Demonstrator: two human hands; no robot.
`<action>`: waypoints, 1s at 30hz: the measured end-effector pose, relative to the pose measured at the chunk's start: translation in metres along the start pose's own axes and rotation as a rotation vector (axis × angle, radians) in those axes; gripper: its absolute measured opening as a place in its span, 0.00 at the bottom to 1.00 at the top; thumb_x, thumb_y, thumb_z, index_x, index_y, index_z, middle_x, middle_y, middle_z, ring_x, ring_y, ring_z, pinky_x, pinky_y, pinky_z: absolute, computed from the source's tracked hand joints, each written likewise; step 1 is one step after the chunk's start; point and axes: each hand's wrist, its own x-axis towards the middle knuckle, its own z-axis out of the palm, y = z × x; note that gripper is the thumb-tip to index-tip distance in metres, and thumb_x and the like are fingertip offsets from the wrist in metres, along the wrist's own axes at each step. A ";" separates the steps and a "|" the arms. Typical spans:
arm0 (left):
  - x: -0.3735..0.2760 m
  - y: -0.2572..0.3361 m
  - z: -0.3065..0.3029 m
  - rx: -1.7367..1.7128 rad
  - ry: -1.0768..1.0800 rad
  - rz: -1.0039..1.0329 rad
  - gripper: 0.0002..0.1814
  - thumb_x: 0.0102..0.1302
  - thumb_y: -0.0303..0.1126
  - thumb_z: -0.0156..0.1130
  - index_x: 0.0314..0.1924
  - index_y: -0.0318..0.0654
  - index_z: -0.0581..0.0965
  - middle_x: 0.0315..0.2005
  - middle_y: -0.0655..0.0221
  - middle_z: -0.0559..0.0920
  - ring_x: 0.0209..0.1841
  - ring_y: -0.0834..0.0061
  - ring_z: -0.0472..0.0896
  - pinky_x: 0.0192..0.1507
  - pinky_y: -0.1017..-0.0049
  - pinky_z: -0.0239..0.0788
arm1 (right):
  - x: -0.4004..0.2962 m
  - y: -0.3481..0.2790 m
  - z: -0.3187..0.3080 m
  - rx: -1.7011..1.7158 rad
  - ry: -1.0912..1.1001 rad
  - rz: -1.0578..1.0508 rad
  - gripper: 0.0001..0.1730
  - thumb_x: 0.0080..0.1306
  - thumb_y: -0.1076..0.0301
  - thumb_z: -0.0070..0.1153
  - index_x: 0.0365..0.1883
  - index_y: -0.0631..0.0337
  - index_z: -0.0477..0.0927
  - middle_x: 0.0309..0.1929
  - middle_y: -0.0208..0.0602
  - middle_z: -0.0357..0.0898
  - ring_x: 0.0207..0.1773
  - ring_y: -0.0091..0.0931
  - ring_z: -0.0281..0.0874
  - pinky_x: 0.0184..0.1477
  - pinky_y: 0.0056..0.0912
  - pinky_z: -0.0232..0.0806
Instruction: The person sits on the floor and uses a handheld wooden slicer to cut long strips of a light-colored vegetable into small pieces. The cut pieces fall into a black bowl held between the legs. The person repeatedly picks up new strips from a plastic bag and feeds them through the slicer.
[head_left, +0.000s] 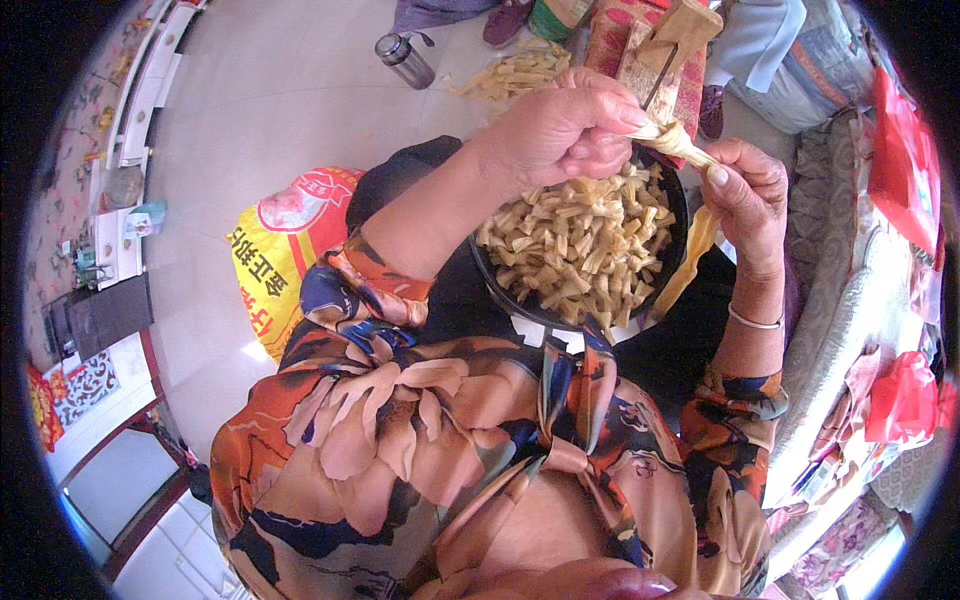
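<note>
A pale yellow strip, perhaps dried tofu skin (673, 139), has a knot in its middle and is stretched between my two hands. My left hand (574, 131) pinches one end between thumb and fingers. At the other end, my right hand (750, 187) grips it near the knot, and a long yellow tail (686, 262) hangs below that hand. Under my hands a round black pan (681, 251) holds a heap of short knotted pieces (581, 247). Just beyond the knot stands a wooden block with a blade-like metal strip (679, 37), resting on a board.
More pale strips (517, 71) lie on the tiled floor beside a lidded bottle (405, 60). A yellow and red printed sack (296, 247) is at the left. Another person's shoe (506, 22) shows at the top, and a sofa (814, 315) stands at the right.
</note>
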 end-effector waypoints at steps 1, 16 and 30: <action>0.000 0.003 0.000 0.187 0.016 -0.018 0.20 0.65 0.38 0.53 0.15 0.42 0.66 0.08 0.78 0.64 0.08 0.86 0.59 0.13 0.82 0.51 | 0.000 0.001 -0.001 0.030 0.008 0.041 0.07 0.61 0.70 0.57 0.32 0.66 0.79 0.19 0.19 0.69 0.19 0.10 0.57 0.20 0.14 0.47; 0.017 0.003 -0.011 1.675 0.056 -0.040 0.11 0.62 0.41 0.54 0.34 0.40 0.73 0.23 0.55 0.78 0.31 0.53 0.78 0.33 0.57 0.66 | 0.022 0.009 0.012 -0.534 0.057 0.077 0.08 0.62 0.70 0.55 0.28 0.68 0.79 0.21 0.23 0.73 0.26 0.13 0.65 0.28 0.19 0.62; 0.069 -0.009 -0.063 1.776 0.504 0.117 0.12 0.60 0.47 0.57 0.39 0.51 0.79 0.27 0.61 0.81 0.32 0.56 0.80 0.35 0.59 0.71 | 0.084 0.061 -0.019 -0.808 0.388 0.000 0.16 0.64 0.57 0.53 0.30 0.63 0.80 0.17 0.31 0.72 0.21 0.19 0.67 0.24 0.25 0.63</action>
